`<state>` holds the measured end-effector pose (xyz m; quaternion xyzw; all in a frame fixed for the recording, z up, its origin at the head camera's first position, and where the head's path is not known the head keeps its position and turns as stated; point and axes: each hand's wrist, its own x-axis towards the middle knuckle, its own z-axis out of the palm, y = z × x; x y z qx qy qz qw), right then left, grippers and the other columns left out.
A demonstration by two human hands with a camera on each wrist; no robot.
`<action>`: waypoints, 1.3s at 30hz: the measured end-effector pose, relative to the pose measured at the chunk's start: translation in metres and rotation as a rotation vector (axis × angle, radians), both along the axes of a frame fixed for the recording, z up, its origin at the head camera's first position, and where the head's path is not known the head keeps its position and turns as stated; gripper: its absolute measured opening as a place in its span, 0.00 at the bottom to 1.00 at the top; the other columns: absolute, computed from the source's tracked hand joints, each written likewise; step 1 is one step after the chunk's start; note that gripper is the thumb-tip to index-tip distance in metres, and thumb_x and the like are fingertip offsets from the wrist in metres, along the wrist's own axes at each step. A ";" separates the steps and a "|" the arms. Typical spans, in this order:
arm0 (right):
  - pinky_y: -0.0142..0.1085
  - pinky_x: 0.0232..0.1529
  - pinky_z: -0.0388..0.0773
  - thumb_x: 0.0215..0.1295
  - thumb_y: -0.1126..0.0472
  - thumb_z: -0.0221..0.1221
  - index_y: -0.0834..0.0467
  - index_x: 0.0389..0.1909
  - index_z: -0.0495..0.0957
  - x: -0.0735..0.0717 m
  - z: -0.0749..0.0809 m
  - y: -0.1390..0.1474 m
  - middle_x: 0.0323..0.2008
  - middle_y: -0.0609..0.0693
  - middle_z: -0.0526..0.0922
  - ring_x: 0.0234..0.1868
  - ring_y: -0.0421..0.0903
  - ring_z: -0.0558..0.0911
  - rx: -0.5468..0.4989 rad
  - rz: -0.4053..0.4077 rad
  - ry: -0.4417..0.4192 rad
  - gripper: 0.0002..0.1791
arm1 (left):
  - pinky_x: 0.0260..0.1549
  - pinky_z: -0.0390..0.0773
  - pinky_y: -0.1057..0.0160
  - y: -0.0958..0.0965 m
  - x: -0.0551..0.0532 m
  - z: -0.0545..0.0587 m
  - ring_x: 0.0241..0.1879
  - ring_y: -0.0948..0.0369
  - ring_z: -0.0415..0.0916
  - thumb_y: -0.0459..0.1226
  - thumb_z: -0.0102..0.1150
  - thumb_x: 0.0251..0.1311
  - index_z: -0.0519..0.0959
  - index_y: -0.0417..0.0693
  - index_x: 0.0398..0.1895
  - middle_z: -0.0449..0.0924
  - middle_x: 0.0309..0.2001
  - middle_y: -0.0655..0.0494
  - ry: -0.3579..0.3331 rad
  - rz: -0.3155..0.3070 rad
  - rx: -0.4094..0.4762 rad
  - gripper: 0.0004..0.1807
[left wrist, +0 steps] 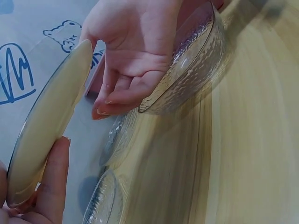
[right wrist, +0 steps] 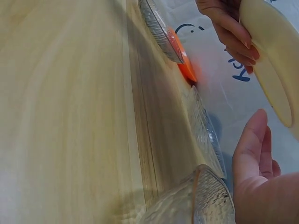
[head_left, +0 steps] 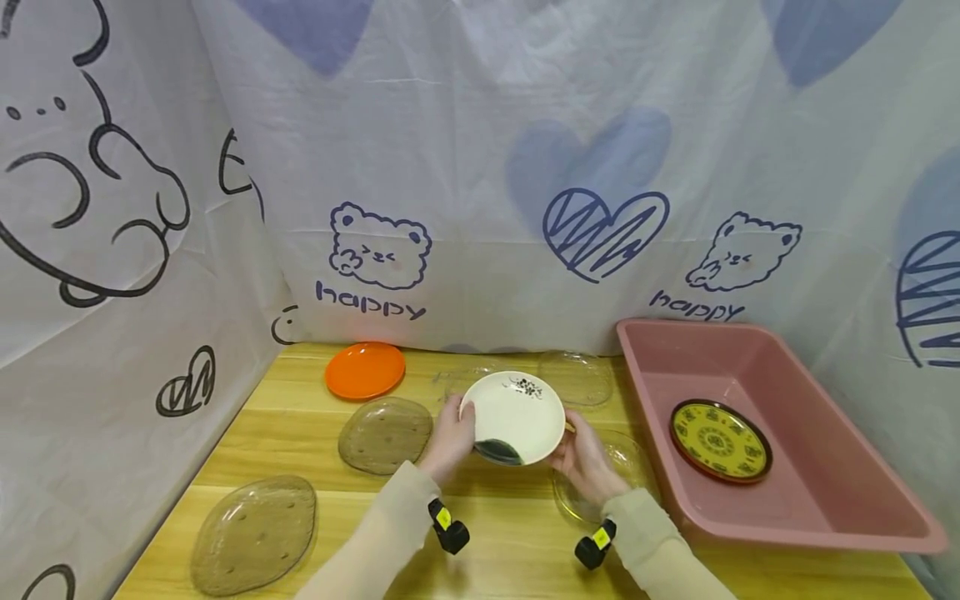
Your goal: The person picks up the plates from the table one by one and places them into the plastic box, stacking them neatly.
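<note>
A white plate (head_left: 513, 417) with a dark floral sprig and a dark green patch is held up above the table, tilted toward the head camera. My left hand (head_left: 452, 437) grips its left edge, thumb on the face and fingers on the underside, as the left wrist view shows. My right hand (head_left: 583, 462) is at the plate's right rim, its fingers extended and loosely bent below the plate in the left wrist view. Under the right hand stands a clear textured glass bowl (head_left: 633, 454).
A pink basin (head_left: 795, 508) at the right holds a yellow patterned plate (head_left: 720, 440) with a dark rim. An orange plate (head_left: 365, 371) lies at the back left. Clear textured dishes stand about: one front left (head_left: 255, 533), one left of centre (head_left: 385, 435), one at the back (head_left: 576, 377).
</note>
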<state>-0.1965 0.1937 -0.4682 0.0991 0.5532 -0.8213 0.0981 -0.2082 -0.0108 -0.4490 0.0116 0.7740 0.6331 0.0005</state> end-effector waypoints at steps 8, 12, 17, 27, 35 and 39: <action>0.36 0.40 0.83 0.80 0.50 0.37 0.62 0.68 0.64 0.000 0.000 -0.001 0.36 0.42 0.85 0.38 0.39 0.85 0.038 -0.007 0.022 0.26 | 0.65 0.72 0.42 0.009 0.001 -0.003 0.64 0.41 0.71 0.35 0.37 0.78 0.68 0.31 0.64 0.72 0.63 0.32 -0.001 0.025 0.016 0.20; 0.34 0.39 0.82 0.80 0.52 0.40 0.67 0.71 0.60 0.001 0.001 -0.002 0.37 0.41 0.83 0.37 0.37 0.83 0.068 -0.002 0.028 0.29 | 0.57 0.79 0.48 0.013 0.003 -0.005 0.59 0.44 0.74 0.36 0.37 0.78 0.67 0.33 0.65 0.71 0.63 0.32 -0.015 0.007 0.039 0.20; 0.31 0.34 0.81 0.76 0.59 0.46 0.71 0.69 0.62 0.002 0.001 -0.003 0.32 0.43 0.83 0.33 0.37 0.82 0.139 -0.022 0.031 0.27 | 0.34 0.83 0.62 0.018 0.007 -0.006 0.43 0.53 0.79 0.37 0.36 0.79 0.62 0.35 0.67 0.70 0.61 0.31 -0.059 -0.044 0.103 0.21; 0.27 0.31 0.82 0.73 0.64 0.48 0.73 0.69 0.60 0.003 -0.001 -0.004 0.30 0.42 0.82 0.30 0.35 0.82 0.189 -0.089 0.010 0.28 | 0.44 0.88 0.56 0.024 0.012 -0.006 0.52 0.47 0.81 0.38 0.36 0.80 0.56 0.35 0.72 0.65 0.66 0.29 -0.075 -0.117 0.154 0.24; 0.27 0.30 0.82 0.74 0.64 0.47 0.74 0.72 0.57 0.005 0.003 -0.002 0.31 0.43 0.83 0.29 0.35 0.82 0.197 -0.104 0.007 0.29 | 0.47 0.87 0.53 0.022 0.011 -0.006 0.47 0.52 0.82 0.41 0.37 0.80 0.56 0.36 0.72 0.69 0.62 0.30 -0.088 -0.183 0.191 0.25; 0.26 0.29 0.81 0.74 0.65 0.47 0.74 0.71 0.57 0.006 0.005 -0.002 0.30 0.43 0.82 0.29 0.34 0.82 0.193 -0.130 0.003 0.29 | 0.45 0.88 0.51 0.019 0.010 -0.005 0.43 0.55 0.82 0.44 0.35 0.80 0.57 0.36 0.72 0.73 0.59 0.30 -0.091 -0.197 0.180 0.26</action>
